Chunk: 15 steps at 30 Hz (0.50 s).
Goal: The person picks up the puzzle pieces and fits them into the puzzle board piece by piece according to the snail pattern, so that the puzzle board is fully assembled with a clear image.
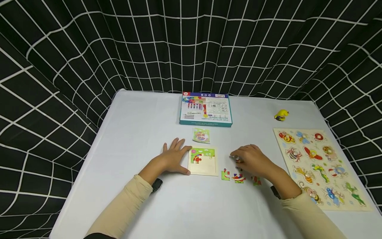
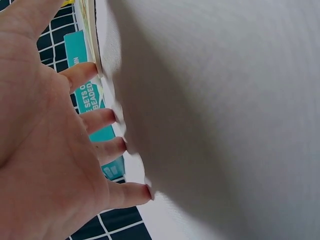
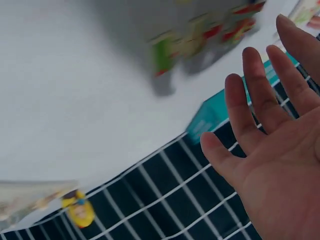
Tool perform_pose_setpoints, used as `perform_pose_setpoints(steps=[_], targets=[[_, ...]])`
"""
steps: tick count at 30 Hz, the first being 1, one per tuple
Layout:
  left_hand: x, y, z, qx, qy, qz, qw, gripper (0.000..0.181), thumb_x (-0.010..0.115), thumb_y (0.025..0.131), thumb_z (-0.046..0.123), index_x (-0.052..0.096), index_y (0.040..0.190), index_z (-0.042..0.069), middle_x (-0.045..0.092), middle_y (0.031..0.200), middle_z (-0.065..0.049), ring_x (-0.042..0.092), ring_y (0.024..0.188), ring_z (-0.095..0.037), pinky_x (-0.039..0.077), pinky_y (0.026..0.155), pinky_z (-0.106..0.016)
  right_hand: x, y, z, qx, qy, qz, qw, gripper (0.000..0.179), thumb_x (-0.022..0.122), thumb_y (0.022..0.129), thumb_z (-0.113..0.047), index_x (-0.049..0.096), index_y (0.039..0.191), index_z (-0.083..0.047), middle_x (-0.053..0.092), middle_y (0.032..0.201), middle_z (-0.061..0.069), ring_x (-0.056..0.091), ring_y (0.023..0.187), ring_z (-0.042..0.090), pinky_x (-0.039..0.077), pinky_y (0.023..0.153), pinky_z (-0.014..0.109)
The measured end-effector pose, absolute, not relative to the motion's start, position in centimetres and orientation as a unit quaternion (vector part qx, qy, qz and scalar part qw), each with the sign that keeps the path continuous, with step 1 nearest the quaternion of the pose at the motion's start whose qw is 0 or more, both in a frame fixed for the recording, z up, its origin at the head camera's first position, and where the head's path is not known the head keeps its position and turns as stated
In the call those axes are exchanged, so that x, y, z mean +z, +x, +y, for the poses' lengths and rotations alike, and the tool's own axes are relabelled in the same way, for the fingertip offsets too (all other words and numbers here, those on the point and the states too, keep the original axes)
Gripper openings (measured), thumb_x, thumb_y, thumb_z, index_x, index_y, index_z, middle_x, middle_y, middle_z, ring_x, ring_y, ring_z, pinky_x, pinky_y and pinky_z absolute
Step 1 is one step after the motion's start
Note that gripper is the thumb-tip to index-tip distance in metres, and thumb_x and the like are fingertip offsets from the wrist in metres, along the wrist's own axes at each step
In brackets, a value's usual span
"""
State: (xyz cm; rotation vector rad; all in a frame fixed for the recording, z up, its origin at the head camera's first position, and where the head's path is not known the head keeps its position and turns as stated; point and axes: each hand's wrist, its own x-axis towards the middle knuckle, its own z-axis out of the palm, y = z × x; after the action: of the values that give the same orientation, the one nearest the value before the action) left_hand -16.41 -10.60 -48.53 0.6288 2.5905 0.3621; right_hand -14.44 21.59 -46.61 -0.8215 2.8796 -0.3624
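Note:
My left hand (image 1: 171, 159) rests on the table with its fingers spread. Its thumb and index finger touch the left side of a small square wooden puzzle tray (image 1: 203, 173). Green and red pieces (image 1: 196, 158) fill the tray's upper and left parts; bare wood shows at lower right. My right hand (image 1: 252, 161) is right of the tray, over loose jigsaw pieces (image 1: 238, 178). In the right wrist view its fingers (image 3: 260, 100) extend loosely with nothing between them, and blurred pieces (image 3: 162, 55) lie beyond. The hand partly hides some pieces in the head view.
A small picture card (image 1: 201, 135) lies behind the tray, before a teal-edged box (image 1: 206, 109). A large insect peg puzzle board (image 1: 322, 169) lies at the right. Behind it sits a yellow toy figure (image 1: 281, 115). Black gridded curtain (image 1: 167, 49) surrounds the table.

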Motion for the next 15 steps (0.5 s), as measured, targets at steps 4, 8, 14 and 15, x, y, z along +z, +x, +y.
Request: perform_pose_setpoints(steps=[4, 8, 14, 15], targets=[[-48.7, -16.4, -10.7, 0.126, 0.229, 0.941, 0.217, 0.103, 0.079, 0.068, 0.061, 0.032, 0.151, 0.023, 0.012, 0.162, -0.014, 0.002, 0.149, -0.038, 0.011, 0.108, -0.073, -46.9, -14.2, 23.0, -0.117, -0.262, 0.956, 0.065, 0.036, 0.082, 0.074, -0.009, 0.073, 0.109, -0.010, 0.072, 0.103, 0.003, 0.063, 0.103, 0.027, 0.037, 0.100, 0.058], [-48.7, -16.4, -10.8, 0.121, 0.230, 0.941, 0.216, 0.103, 0.079, 0.068, 0.062, 0.032, 0.152, 0.023, 0.012, 0.162, -0.013, 0.003, 0.149, -0.038, 0.011, 0.108, -0.073, -47.5, -14.0, 23.5, -0.124, -0.264, 0.954, 0.064, 0.032, 0.080, 0.075, -0.006, 0.073, 0.106, -0.011, 0.070, 0.094, -0.002, 0.063, 0.090, 0.019, 0.039, 0.097, 0.056], [-48.7, -16.5, -10.8, 0.121, 0.235, 0.940, 0.215, 0.103, 0.078, 0.068, 0.063, 0.032, 0.152, 0.022, 0.012, 0.161, -0.014, 0.003, 0.149, -0.039, 0.011, 0.107, -0.074, -47.8, -13.8, 23.6, -0.128, -0.262, 0.954, 0.063, 0.031, 0.080, 0.075, -0.006, 0.073, 0.105, -0.012, 0.069, 0.093, -0.004, 0.060, 0.083, 0.013, 0.040, 0.097, 0.055], [-48.8, -16.5, -10.8, 0.122, 0.235, 0.940, 0.217, 0.103, 0.078, 0.068, 0.063, 0.032, 0.152, 0.023, 0.012, 0.161, -0.014, 0.003, 0.149, -0.039, 0.011, 0.107, -0.073, -47.8, -13.8, 23.6, -0.126, -0.262, 0.955, 0.064, 0.031, 0.080, 0.075, -0.006, 0.073, 0.105, -0.012, 0.069, 0.093, -0.004, 0.060, 0.084, 0.014, 0.040, 0.097, 0.055]])
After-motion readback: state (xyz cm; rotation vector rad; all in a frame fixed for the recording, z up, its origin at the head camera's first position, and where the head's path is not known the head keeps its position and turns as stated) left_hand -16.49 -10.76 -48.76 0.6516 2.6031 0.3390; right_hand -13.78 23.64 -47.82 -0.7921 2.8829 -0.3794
